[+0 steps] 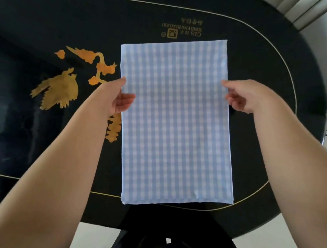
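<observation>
While the folded checked cloth (176,125) lay flat on the table (263,59), long axis running 6 to 12 o'clock with the far end tipped slightly toward 11, the left hand (121,98) fingers pinched its 9 o'clock edge. The right hand (242,99) thumb touched the 3 o'clock edge; fingers curled, grip unclear. Risk judged: an uneven pull would skew the stacked layers, and the glossy table could let the cloth slide.
</observation>
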`<state>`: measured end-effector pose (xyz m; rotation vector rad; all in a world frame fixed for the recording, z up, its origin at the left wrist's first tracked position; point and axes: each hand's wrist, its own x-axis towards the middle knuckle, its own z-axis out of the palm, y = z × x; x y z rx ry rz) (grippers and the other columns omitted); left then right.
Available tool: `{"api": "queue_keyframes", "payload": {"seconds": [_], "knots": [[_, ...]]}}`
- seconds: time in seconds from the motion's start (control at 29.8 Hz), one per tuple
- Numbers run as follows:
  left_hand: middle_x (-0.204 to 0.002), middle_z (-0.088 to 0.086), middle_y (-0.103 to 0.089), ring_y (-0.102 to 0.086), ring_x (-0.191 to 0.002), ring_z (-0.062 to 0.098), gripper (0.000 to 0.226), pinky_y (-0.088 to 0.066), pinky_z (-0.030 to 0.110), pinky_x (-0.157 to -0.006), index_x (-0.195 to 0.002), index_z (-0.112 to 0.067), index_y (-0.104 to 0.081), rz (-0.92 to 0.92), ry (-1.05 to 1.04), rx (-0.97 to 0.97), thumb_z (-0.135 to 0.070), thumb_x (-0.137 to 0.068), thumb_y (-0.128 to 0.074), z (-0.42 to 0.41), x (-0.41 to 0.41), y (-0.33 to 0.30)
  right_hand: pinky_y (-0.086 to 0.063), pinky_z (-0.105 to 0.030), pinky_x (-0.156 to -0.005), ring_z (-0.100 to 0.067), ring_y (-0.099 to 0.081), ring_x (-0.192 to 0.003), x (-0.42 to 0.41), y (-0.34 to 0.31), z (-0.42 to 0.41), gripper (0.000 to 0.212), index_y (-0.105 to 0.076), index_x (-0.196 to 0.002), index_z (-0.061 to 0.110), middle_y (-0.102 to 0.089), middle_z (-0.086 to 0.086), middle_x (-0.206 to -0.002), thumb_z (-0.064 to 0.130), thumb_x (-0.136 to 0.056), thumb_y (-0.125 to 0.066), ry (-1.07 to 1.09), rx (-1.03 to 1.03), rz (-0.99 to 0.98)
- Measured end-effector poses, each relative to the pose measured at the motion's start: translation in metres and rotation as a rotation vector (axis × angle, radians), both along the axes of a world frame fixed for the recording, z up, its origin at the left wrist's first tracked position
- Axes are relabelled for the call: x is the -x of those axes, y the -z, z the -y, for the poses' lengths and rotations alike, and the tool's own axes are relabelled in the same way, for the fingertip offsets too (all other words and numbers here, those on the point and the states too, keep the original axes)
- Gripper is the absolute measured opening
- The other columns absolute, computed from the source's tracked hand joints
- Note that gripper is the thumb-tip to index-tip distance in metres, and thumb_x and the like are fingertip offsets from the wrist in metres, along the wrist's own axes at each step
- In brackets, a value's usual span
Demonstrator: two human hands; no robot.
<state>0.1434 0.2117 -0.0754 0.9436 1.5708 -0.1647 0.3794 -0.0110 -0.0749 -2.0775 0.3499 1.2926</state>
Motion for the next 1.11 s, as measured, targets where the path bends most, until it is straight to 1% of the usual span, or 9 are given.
{"api": "queue_keyframes", "payload": {"seconds": [0.1, 0.2, 0.3, 0.44, 0.57, 0.67, 0.77, 1.01, 1.11], "knots": [[-0.077, 0.004, -0.068, -0.065, -0.046, 0.008, 0.054, -0.050, 0.019, -0.041, -0.124, -0.010, -0.054, -0.092, 0.281, 0.040, -0.054, -0.092, -0.049, -0.008, 0.003, -0.012, -0.046, -0.017, -0.042, -0.008, -0.059, -0.052, -0.010, -0.007, 0.002, 0.040, -0.056, -0.101, 0.011, -0.062, -0.003, -0.073, 0.048, -0.088, -0.062, -0.214, 0.088, -0.054], [-0.082, 0.005, -0.072, -0.066, -0.048, 0.007, 0.060, -0.051, 0.019, -0.041, -0.131, -0.009, -0.048, -0.083, 0.339, 0.117, -0.054, -0.092, -0.047, -0.015, 0.000, -0.020, -0.047, -0.021, -0.044, -0.013, -0.064, -0.056, -0.001, -0.011, -0.004, 0.046, -0.048, -0.112, 0.006, -0.067, -0.008, -0.074, 0.047, -0.092, -0.056, -0.428, 0.174, -0.020], [-0.097, 0.008, -0.075, -0.072, -0.062, 0.011, 0.067, -0.056, 0.021, -0.048, -0.143, -0.010, -0.031, 0.056, 0.151, 0.258, -0.051, -0.093, -0.049, -0.019, -0.003, -0.020, -0.050, -0.017, -0.042, -0.007, -0.065, -0.049, 0.004, -0.009, -0.004, 0.050, -0.054, -0.117, 0.008, -0.068, -0.006, -0.074, 0.043, -0.085, -0.068, -0.149, 0.025, -0.039], [-0.103, 0.009, -0.074, -0.074, -0.078, 0.015, 0.064, -0.060, 0.024, -0.057, -0.141, -0.008, -0.029, 0.137, 0.009, 0.330, -0.049, -0.095, -0.046, -0.017, 0.001, -0.013, -0.051, -0.015, -0.044, -0.003, -0.065, -0.055, 0.002, -0.011, -0.001, 0.059, -0.061, -0.113, 0.016, -0.069, 0.002, -0.062, 0.046, -0.068, -0.083, 0.292, -0.164, -0.229], [-0.105, 0.011, -0.073, -0.073, -0.090, 0.020, 0.051, -0.061, 0.031, -0.065, -0.134, -0.013, -0.044, 0.202, -0.006, 0.334, -0.049, -0.097, -0.041, -0.011, 0.008, -0.006, -0.053, -0.015, -0.046, -0.004, -0.066, -0.055, -0.001, -0.012, -0.005, 0.057, -0.055, -0.116, 0.018, -0.073, 0.001, -0.066, 0.054, -0.075, -0.073, 0.137, -0.120, -0.272], [-0.105, 0.012, -0.073, -0.072, -0.094, 0.021, 0.049, -0.061, 0.035, -0.070, -0.131, -0.013, -0.045, 0.254, -0.059, 0.320, -0.048, -0.097, -0.041, -0.006, 0.016, -0.001, -0.059, -0.021, -0.063, -0.014, -0.074, -0.080, -0.002, -0.007, -0.003, 0.059, -0.047, -0.126, 0.020, -0.076, -0.010, -0.095, 0.065, -0.088, -0.044, 0.076, -0.158, -0.296], [-0.097, 0.013, -0.075, -0.073, -0.088, 0.022, 0.046, -0.059, 0.035, -0.074, -0.127, -0.011, -0.048, 0.264, -0.191, 0.217, -0.045, -0.096, -0.045, 0.004, 0.017, 0.008, -0.061, -0.032, -0.075, -0.024, -0.074, -0.088, 0.005, 0.005, 0.001, 0.071, -0.054, -0.120, 0.011, -0.075, -0.014, -0.096, 0.069, -0.090, -0.026, 0.143, -0.210, -0.216], [-0.090, 0.011, -0.076, -0.074, -0.083, 0.023, 0.064, -0.059, 0.036, -0.077, -0.098, -0.011, -0.057, 0.242, -0.254, 0.056, -0.070, -0.088, -0.032, 0.012, 0.017, 0.021, -0.061, -0.032, -0.075, -0.024, -0.073, -0.090, 0.013, 0.018, 0.012, 0.052, -0.058, -0.114, 0.014, -0.075, -0.014, -0.095, 0.057, -0.097, -0.033, 0.133, -0.322, -0.125], [-0.095, 0.014, -0.075, -0.073, -0.090, 0.024, 0.051, -0.059, 0.036, -0.078, -0.115, -0.010, -0.055, 0.293, -0.174, 0.090, -0.055, -0.094, -0.043, 0.013, 0.027, 0.020, -0.061, -0.033, -0.077, -0.025, -0.072, -0.095, 0.013, 0.023, 0.025, 0.037, -0.055, -0.123, 0.019, -0.074, -0.015, -0.100, 0.044, -0.101, -0.039, 0.099, -0.395, -0.133]]}}
